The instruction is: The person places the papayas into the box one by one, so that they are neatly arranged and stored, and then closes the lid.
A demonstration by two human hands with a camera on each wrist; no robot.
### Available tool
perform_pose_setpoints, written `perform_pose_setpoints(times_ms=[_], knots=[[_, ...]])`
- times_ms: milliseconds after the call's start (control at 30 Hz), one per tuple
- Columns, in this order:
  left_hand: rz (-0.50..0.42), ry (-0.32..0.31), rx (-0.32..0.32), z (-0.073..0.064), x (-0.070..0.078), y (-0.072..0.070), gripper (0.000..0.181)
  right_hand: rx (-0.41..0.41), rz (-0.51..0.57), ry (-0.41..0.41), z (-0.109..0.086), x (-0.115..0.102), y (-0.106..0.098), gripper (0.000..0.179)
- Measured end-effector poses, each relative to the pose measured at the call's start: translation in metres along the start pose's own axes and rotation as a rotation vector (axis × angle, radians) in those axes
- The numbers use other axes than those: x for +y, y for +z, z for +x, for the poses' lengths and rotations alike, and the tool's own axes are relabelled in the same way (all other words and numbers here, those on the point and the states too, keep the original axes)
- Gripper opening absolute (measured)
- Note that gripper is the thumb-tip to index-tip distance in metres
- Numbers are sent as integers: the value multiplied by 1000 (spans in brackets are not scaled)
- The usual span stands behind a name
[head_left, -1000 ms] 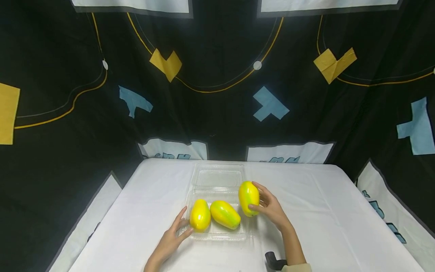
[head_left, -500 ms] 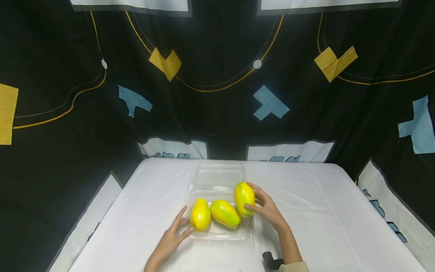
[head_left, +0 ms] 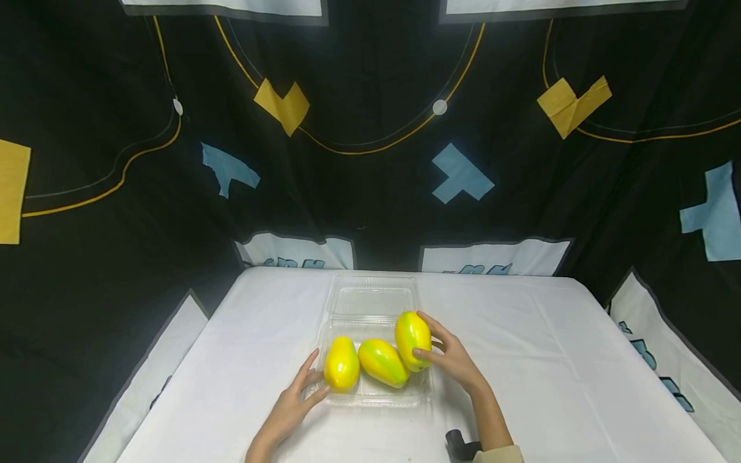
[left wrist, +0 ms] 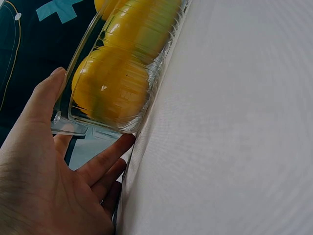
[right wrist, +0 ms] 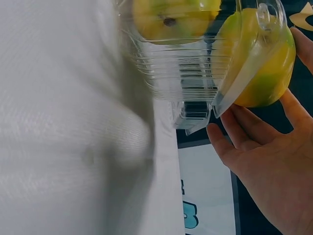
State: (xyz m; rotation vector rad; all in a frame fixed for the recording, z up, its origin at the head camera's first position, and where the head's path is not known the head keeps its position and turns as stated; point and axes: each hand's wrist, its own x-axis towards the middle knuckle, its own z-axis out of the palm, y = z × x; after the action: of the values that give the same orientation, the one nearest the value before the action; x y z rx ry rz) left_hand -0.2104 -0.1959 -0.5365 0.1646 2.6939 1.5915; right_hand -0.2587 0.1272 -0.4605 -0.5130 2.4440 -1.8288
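A clear plastic clamshell container (head_left: 373, 400) lies unfolded on the white table, lid part at the far side. In its near tray sit two yellow-green mangoes: a left mango (head_left: 341, 364) and a middle mango (head_left: 383, 363) lying slantwise. My right hand (head_left: 454, 360) holds a third mango (head_left: 413, 341) between thumb and fingers, over the tray's right side; in the right wrist view this mango (right wrist: 264, 63) is partly behind the clear rim. My left hand (head_left: 292, 402) is at the tray's left side, fingers extended, thumb by the rim (left wrist: 78, 54) in the left wrist view.
The white-covered table (head_left: 521, 360) extends to both sides of the container. A black curved object (head_left: 461, 445) is by the right wrist, above a beige sleeve (head_left: 499, 454). A dark patterned curtain (head_left: 370, 193) hangs behind the table.
My right hand has brought the held mango left and slightly down, from the tray's right edge to beside the middle mango. The left hand stays in place.
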Motion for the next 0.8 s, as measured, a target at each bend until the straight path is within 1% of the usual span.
perform_pose_setpoints(times_ms=[267, 533, 700, 800], knots=[[5, -1, -2, 0, 2, 0, 73, -1, -26, 21, -2, 0, 4, 71], [-4, 6, -7, 0, 2, -1, 73, 9, -73, 19, 6, 30, 5, 69], [-5, 0, -8, 0, 2, -1, 73, 4, -74, 17, 4, 36, 4, 67], [-9, 1, -11, 0, 1, 0, 73, 4, -74, 22, 1, 35, 4, 67]])
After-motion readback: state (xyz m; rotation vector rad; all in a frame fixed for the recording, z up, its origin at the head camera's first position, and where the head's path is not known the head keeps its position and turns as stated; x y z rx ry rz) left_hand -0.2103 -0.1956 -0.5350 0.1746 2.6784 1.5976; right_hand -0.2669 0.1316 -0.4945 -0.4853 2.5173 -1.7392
